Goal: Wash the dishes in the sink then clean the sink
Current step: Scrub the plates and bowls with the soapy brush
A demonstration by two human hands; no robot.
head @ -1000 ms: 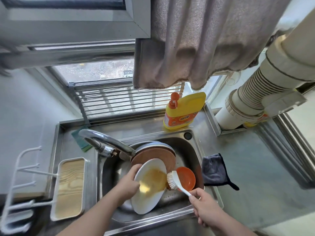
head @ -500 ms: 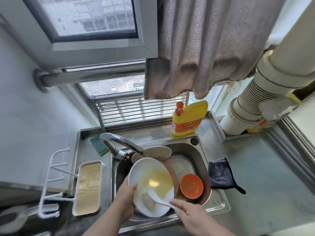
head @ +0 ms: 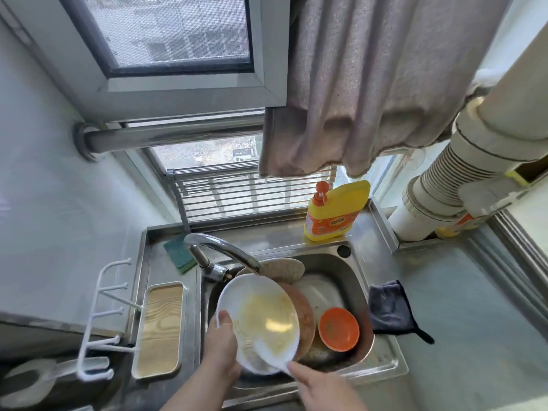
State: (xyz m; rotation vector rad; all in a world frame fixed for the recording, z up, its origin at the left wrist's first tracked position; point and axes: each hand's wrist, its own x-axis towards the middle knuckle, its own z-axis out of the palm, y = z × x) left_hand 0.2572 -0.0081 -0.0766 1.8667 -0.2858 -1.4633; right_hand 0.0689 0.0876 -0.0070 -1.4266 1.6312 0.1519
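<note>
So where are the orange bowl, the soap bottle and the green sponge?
orange bowl [head: 338, 328]: head view, centre of its inside.
soap bottle [head: 338, 209]: head view, yellow body above the label.
green sponge [head: 178, 255]: head view, middle of its top face.

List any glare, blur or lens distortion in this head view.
Head view: a bright glare spot on the white plate; motion blur smears the brush held by the right hand; wide-angle bending bows the window frame and pipe; daylight brightens the steel sink rim.

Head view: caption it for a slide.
Left hand holds round white plate over steel sink; right hand scrubs it.
</note>
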